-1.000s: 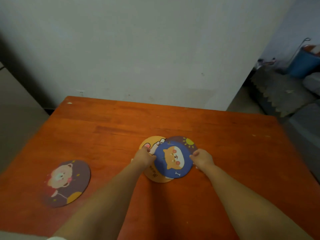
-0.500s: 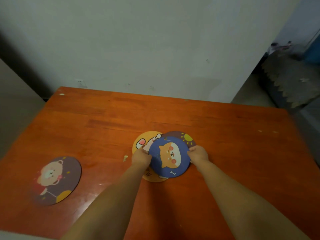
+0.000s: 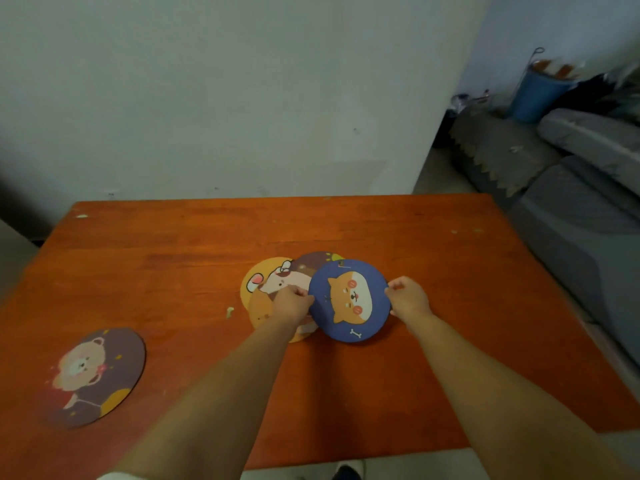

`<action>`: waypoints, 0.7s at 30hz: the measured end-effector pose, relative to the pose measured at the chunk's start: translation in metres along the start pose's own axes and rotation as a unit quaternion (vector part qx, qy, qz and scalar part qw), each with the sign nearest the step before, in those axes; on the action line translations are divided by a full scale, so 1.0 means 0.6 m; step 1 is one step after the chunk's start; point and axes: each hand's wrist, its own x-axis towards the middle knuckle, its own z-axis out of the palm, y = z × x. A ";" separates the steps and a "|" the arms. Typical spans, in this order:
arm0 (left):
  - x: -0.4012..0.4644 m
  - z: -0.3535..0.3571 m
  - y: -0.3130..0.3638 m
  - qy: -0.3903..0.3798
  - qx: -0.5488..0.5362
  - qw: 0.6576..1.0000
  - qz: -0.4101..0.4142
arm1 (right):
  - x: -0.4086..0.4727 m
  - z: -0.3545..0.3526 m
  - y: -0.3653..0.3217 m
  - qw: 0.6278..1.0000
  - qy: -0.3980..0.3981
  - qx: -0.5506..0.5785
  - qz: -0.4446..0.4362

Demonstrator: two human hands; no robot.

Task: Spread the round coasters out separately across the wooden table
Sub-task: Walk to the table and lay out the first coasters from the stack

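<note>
On the orange-brown wooden worktop [image 3: 450,271], set against a pale plastered wall [image 3: 242,98], your round coasters lie in two places. The wood is scuffed, with a few pale flecks and a small crumb [image 3: 229,311] near the middle. To the right the room opens onto grey cushioned furniture [image 3: 581,209] and a blue bucket [image 3: 535,95], both blurred.

Near the centre, your left hand [image 3: 291,304] pinches the left rim of the blue dog coaster [image 3: 349,299] and your right hand [image 3: 408,297] pinches its right rim, fingers curled closed on the edge. It overlaps an orange coaster [image 3: 258,282] and a brown coaster [image 3: 315,259] with a yellow sun at its far edge; both are largely hidden beneath it and your left hand, so their pictures are hard to read. Whether the blue one is lifted clear or touches those below cannot be told.

Well apart, at the near left, the dark purple bear coaster [image 3: 93,377] lies flat and alone. All are thin, matte printed discs.
</note>
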 end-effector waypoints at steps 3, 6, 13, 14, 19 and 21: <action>-0.027 0.027 -0.013 -0.019 -0.003 1.000 -0.005 | -0.015 -0.030 0.032 1.000 0.018 -0.003 -0.001; -0.046 0.054 -0.025 -0.026 0.005 1.000 -0.013 | -0.022 -0.051 0.065 1.000 0.031 -0.003 0.004; -0.079 0.121 -0.058 -0.040 0.014 0.998 -0.046 | -0.018 -0.099 0.147 0.999 0.014 -0.032 0.011; -0.084 0.136 -0.064 -0.040 0.019 0.998 -0.050 | -0.016 -0.107 0.160 0.999 0.012 -0.040 0.010; -0.100 0.210 -0.090 -0.014 0.071 0.997 -0.035 | 0.000 -0.147 0.222 0.998 0.009 -0.061 0.017; -0.100 0.234 -0.096 0.000 0.113 0.993 -0.012 | 0.010 -0.158 0.238 0.997 0.008 -0.068 0.018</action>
